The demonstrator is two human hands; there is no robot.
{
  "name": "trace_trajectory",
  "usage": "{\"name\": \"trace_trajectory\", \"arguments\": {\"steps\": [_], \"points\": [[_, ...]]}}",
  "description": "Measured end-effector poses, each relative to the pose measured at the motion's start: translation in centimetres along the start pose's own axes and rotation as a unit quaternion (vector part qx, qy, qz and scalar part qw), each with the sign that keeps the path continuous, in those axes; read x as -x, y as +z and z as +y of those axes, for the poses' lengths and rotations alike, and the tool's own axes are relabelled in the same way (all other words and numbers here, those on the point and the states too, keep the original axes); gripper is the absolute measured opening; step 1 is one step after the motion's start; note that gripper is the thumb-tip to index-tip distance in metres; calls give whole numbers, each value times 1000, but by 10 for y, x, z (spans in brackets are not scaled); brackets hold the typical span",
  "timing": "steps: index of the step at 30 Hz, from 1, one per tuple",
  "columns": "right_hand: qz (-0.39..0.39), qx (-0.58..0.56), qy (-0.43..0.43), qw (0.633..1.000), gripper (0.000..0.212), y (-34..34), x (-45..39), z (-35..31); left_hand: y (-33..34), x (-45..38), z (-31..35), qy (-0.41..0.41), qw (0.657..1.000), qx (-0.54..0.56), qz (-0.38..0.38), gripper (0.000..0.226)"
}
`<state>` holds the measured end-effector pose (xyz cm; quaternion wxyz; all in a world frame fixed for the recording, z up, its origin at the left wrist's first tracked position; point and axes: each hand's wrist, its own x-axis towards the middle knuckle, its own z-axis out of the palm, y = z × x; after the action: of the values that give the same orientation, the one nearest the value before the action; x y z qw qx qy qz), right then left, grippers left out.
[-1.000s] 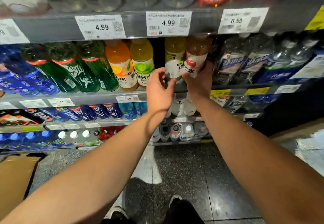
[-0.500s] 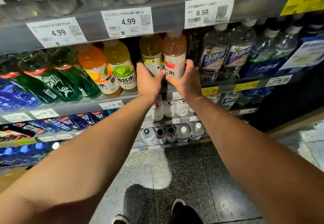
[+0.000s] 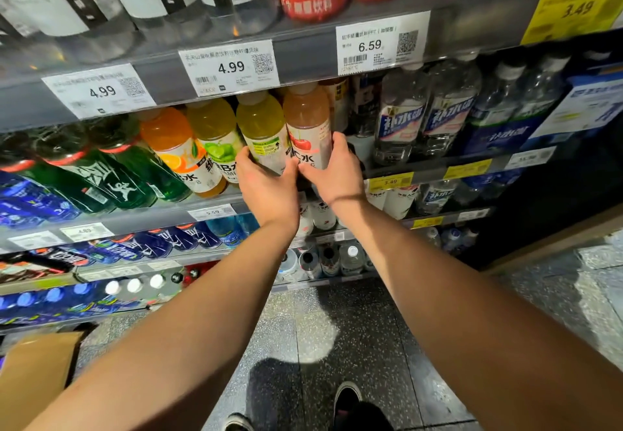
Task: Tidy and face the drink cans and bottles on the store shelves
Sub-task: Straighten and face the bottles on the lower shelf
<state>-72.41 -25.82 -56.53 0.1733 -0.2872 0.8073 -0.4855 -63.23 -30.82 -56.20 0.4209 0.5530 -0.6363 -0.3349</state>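
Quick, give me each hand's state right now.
Left hand: grips the yellow bottle.
Right hand: grips the pink bottle.

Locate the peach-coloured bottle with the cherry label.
Head view, centre: the peach-coloured bottle stands on the second shelf below the 4.99 tag, gripped by the right hand, with the yellow bottle on its left.

Yellow bottle (image 3: pixel 262 127): centre of the frame, upright on the middle shelf, pale-yellow drink, label's printed back panel facing out (held low on its left side).
Peach bottle (image 3: pixel 308 120): touching the yellow one's right side, upright, pinkish drink, white cherry label facing forward.
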Motion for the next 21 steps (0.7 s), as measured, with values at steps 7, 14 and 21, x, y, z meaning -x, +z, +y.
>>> {"name": "trace_trajectory", "arguments": {"steps": [7,14,21], "points": [[0,11,0,1000,69,8,1,-5,-4,0,-2,-13,1000,-14,24,66],[-6,-36,4,999,50,10,5,-5,-14,-6,-8,10,1000,5,-7,58],[15,-39,29,999,72,12,7,-15,-34,-17,-21,-8,995,33,-98,53]]}}
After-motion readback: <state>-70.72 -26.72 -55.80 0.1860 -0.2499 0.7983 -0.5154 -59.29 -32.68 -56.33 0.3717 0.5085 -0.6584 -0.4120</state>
